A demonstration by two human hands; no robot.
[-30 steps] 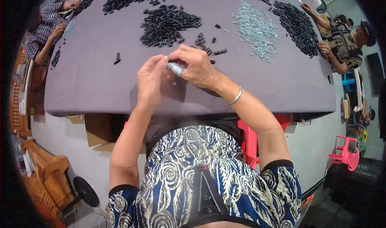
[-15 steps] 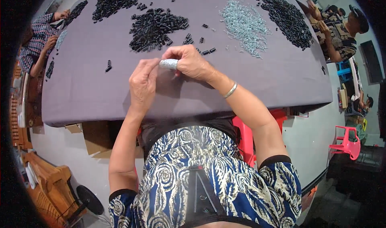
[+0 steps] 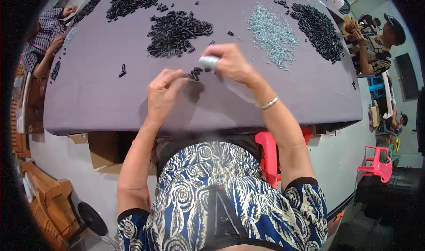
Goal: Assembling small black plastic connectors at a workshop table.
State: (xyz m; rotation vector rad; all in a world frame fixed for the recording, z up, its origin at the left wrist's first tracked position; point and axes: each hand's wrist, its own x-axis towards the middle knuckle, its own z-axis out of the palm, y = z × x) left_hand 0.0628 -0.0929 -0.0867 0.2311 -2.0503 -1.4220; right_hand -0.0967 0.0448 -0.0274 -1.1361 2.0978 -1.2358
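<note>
My left hand (image 3: 164, 91) hovers over the grey cloth near the middle, its thumb and fingers pinched together. A tiny dark bit shows at its fingertips, too small to name. Just right of them lie several small black plastic pieces (image 3: 195, 73) on the cloth. My right hand (image 3: 233, 64) is above and beyond these pieces, blurred by motion, with its fingers curled. A pale, silvery wrap (image 3: 209, 62) shows at its thumb side; I cannot tell whether it is worn or held. Beyond my hands is a heap of black plastic pieces (image 3: 175, 33).
A heap of small clear or silvery parts (image 3: 272, 36) lies on the far right, beside another black heap (image 3: 316, 32). One more black heap (image 3: 130, 2) is at the far left. People sit at both table ends. A pink chair (image 3: 376, 164) stands at right.
My hands have parted: the right has swung away to the right with the pale wrap, uncovering black pieces on the cloth. My left hand has shifted slightly right and down, still pinched.
</note>
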